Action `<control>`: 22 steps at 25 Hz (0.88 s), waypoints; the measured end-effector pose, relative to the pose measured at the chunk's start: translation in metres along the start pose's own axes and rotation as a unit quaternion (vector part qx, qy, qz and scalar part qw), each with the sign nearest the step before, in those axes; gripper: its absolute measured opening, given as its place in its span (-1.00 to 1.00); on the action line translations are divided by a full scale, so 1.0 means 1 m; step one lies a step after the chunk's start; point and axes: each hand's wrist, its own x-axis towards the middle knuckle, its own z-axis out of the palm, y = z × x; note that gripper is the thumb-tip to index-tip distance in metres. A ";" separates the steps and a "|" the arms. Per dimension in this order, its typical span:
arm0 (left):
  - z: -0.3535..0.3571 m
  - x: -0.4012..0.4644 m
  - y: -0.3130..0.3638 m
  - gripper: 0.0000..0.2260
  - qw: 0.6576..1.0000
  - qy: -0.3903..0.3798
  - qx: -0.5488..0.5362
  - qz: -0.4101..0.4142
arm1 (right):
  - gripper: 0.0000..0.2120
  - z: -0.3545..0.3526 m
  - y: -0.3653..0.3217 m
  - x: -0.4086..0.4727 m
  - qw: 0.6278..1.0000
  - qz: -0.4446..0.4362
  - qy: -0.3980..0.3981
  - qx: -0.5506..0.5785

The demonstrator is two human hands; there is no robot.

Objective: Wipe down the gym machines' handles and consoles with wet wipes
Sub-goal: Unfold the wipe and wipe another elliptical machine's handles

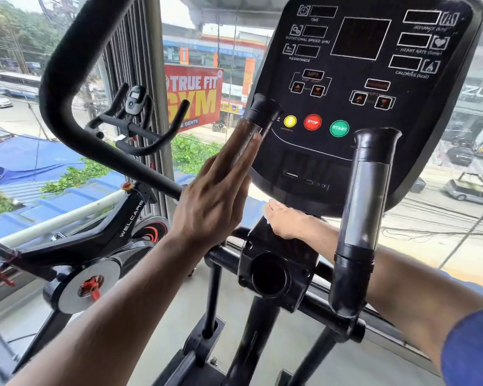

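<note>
The black console [360, 87] of the machine fills the upper right, with yellow, red STOP and green START buttons. Two short grips with silver sensor plates stand in front of it: the left grip [262, 110] and the right grip [365, 201]. My left hand [215, 196] lies with straight fingers along the left grip's sensor plate. Passing behind the right grip, my right hand [287, 222] sits just under the console's bottom edge, fingers curled. A small white piece of wet wipe [267, 217] shows at its fingertips; the rest is hidden.
A thick black curved arm bar [67, 65] sweeps across the upper left. Below the console is a black pivot housing [271, 277] on the crossbar. A black spin bike [123, 229] stands to the left. Glass windows close off the front, with a street beyond.
</note>
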 end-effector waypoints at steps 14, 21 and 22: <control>-0.001 -0.001 0.000 -0.51 1.000 -0.005 0.013 -0.010 | -0.28 0.012 0.004 -0.049 0.958 -0.140 0.016 0.249; 0.001 -0.002 0.005 -0.48 0.997 0.003 0.069 -0.027 | -0.44 0.025 -0.001 -0.074 0.950 -0.135 0.098 0.263; 0.002 0.000 0.006 -0.46 0.995 0.008 0.089 -0.034 | -0.49 0.017 -0.002 -0.072 0.950 -0.128 0.099 0.267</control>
